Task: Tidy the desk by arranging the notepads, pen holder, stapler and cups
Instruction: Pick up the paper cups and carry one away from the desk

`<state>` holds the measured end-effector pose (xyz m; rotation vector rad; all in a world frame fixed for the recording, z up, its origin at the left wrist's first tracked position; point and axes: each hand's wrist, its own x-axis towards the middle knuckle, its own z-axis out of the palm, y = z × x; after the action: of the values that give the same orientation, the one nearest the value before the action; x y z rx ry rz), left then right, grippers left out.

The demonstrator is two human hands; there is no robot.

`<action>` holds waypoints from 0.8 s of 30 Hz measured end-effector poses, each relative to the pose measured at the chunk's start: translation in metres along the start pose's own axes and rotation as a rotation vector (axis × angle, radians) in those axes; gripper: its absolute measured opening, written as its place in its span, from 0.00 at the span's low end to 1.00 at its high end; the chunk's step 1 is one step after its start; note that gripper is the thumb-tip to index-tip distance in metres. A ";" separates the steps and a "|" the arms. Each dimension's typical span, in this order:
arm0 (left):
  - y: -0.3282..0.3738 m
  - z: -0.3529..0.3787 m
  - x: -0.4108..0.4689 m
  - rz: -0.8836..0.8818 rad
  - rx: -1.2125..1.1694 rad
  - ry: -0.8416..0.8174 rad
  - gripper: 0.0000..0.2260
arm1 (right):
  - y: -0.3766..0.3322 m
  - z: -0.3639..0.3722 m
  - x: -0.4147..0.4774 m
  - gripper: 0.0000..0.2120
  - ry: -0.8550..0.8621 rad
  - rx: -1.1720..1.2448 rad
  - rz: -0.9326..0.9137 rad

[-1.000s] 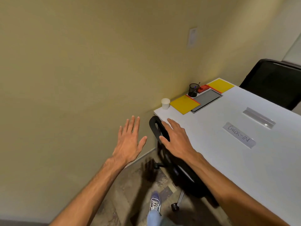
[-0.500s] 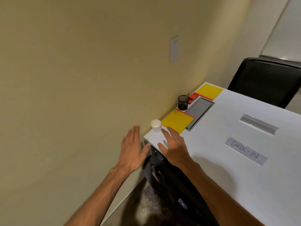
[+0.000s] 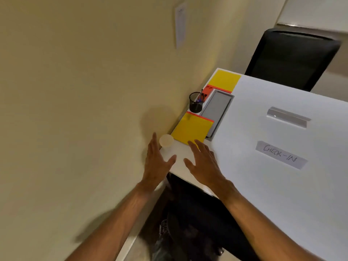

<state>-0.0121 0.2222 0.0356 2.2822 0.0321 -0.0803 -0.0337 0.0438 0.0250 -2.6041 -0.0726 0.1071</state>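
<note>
Along the wall side of the white desk (image 3: pixel 263 185) lie a near yellow notepad (image 3: pixel 191 129) and a far yellow notepad (image 3: pixel 225 81). Between them stand a black mesh pen holder (image 3: pixel 196 102) with pens and a red stapler (image 3: pixel 208 91). A white paper cup (image 3: pixel 166 140) sits at the desk's near corner. My left hand (image 3: pixel 156 162) hovers open just this side of the cup. My right hand (image 3: pixel 204 162) is open above the desk corner, its fingertips at the near notepad's edge. Neither hand holds anything.
A grey recessed panel (image 3: pixel 216 110) sits beside the pen holder. A "CHECK-IN" label (image 3: pixel 280 154) and a clear strip (image 3: pixel 288 117) lie on the desk. One black chair (image 3: pixel 290 59) stands at the far end, another (image 3: pixel 197 213) under my arms. The wall is close on the left.
I have moved closer to the desk corner. My right hand left the chair back and both hands advanced over the corner toward the cup and near notepad.
</note>
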 end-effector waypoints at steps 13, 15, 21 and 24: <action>-0.078 0.088 0.109 -0.220 0.064 0.043 0.52 | 0.002 0.058 0.048 0.32 -0.033 0.007 0.265; -0.081 0.097 0.115 -0.222 0.101 0.074 0.52 | 0.004 0.064 0.049 0.31 -0.048 0.021 0.306; -0.087 0.118 0.128 -0.256 0.178 0.149 0.46 | 0.004 0.070 0.053 0.31 -0.044 0.073 0.351; -0.088 0.125 0.133 -0.281 0.189 0.174 0.42 | 0.004 0.072 0.053 0.31 -0.047 0.097 0.393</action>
<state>0.1101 0.1845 -0.1217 2.4542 0.4535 -0.0324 0.0129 0.0811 -0.0420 -2.4858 0.4189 0.3028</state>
